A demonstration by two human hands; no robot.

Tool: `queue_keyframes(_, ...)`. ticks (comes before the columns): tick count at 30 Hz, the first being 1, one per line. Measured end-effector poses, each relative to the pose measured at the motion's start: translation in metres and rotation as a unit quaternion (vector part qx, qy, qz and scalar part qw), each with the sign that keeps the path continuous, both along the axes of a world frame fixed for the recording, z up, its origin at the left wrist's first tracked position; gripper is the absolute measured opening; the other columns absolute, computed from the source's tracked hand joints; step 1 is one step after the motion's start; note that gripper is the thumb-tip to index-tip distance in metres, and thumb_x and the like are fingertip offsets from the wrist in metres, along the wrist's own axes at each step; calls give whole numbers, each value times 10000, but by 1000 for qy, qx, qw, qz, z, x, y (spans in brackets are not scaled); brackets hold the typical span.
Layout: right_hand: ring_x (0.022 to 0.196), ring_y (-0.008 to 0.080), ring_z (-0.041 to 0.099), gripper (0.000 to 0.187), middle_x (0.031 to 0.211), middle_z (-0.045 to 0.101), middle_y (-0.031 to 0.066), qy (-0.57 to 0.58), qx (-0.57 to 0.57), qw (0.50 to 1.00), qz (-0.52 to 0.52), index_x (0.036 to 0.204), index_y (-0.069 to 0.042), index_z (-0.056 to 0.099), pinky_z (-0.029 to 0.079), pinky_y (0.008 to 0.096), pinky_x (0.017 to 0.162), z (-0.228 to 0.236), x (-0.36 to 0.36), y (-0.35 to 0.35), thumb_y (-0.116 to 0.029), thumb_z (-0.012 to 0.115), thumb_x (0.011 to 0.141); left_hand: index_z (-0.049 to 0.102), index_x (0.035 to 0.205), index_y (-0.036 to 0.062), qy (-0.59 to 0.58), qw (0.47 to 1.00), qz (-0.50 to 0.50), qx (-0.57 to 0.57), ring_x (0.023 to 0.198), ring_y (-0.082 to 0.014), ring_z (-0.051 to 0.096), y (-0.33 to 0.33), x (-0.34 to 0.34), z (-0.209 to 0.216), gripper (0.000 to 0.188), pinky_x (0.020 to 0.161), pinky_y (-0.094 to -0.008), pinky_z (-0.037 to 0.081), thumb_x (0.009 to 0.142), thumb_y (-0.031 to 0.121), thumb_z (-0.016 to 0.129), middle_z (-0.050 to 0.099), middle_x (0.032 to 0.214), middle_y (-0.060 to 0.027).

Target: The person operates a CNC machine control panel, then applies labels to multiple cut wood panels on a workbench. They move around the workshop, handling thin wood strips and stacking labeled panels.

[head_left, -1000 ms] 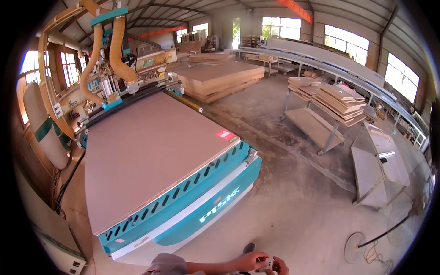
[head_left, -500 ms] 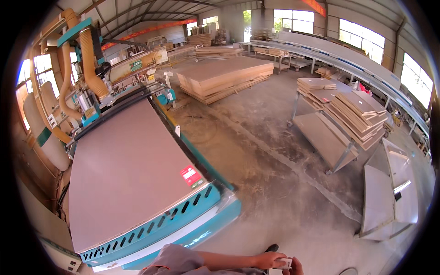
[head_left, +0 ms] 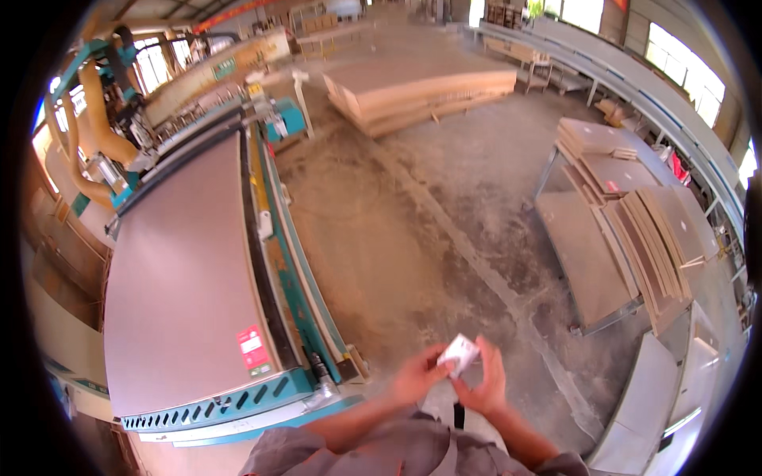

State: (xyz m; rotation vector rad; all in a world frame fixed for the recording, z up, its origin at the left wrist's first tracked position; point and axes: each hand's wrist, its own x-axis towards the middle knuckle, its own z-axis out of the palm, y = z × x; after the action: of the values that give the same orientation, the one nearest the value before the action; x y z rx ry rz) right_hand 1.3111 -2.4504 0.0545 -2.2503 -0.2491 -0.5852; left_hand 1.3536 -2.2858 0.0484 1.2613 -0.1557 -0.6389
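Observation:
Both hands are in front of my body, near the lower middle of the head view. A small white packet [head_left: 458, 354], box-shaped and slightly blurred, is tilted between them. My left hand [head_left: 421, 373] is closed on its left side, thumb at the lower edge. My right hand [head_left: 485, 382] is around the other side, fingers curled along its right edge. To the left lies a large flat brown board [head_left: 186, 278] on the teal bed of a cutting machine [head_left: 214, 406]. A red and white label [head_left: 253, 350] is on the board's near right corner.
The machine's head with thick tan hoses [head_left: 99, 127] stands at the far left. Beyond the concrete floor [head_left: 381, 238] is a stack of large boards [head_left: 421, 91]. At right, a cart holds several cut panels [head_left: 647, 238], with a grey metal cabinet-like piece [head_left: 647, 397] nearer.
My hands have come up from the lower edge with the white packet, now more fully in sight. The view has tilted down, and the machine's near end shows further left.

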Motion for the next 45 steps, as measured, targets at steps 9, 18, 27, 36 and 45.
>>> queue_keyframes(9, 1042, 389, 567, 767, 1146, 568, 205, -66, 47, 995, 51, 1311, 27, 359, 463, 421, 894, 17, 276, -113, -16, 690, 621, 435, 1306, -4, -255, 966, -22, 18, 1204, -222, 463, -105, 284, 22, 577, 985, -351, 391, 792, 80, 685, 470, 1297, -138)
queue_keyframes(18, 985, 401, 551, 673, 1110, 584, 187, -103, 8, 993, 61, 1264, 42, 406, 463, 460, 841, 4, 547, -165, -47, 634, 637, 511, 1222, 24, -406, 873, 48, 267, 1169, -343, 489, -173, 531, 38, 542, 935, -387, 446, 737, 171, 703, 472, 1306, -175)
queue_keyframes(27, 1022, 369, 549, 662, 1089, 581, 174, -43, -15, 951, 306, 1221, 39, 470, 455, 430, 869, 16, 848, -144, -34, 683, 599, 617, 963, 37, -384, 791, 292, 376, 977, -306, 565, -157, 766, 37, 257, 794, -372, 491, 717, 52, 691, 546, 1165, -126)
queue_keyframes(36, 1005, 332, 561, 643, 1076, 582, 141, -11, -86, 907, 413, 1208, -9, 494, 456, 408, 861, -8, 1125, -75, -90, 701, 604, 562, 749, 15, -317, 792, 410, 322, 918, -289, 569, -83, 1019, -17, 111, 752, -356, 474, 735, 10, 672, 601, 1020, -124)
queue_keyframes(45, 912, 315, 582, 560, 1008, 608, 122, 17, -38, 941, 335, 1094, -27, 585, 474, 391, 801, 17, 1427, 8, -150, 729, 567, 584, 785, -9, -211, 870, 374, 242, 696, -231, 589, 13, 1339, 0, 88, 615, -303, 466, 812, 58, 634, 605, 922, -118)
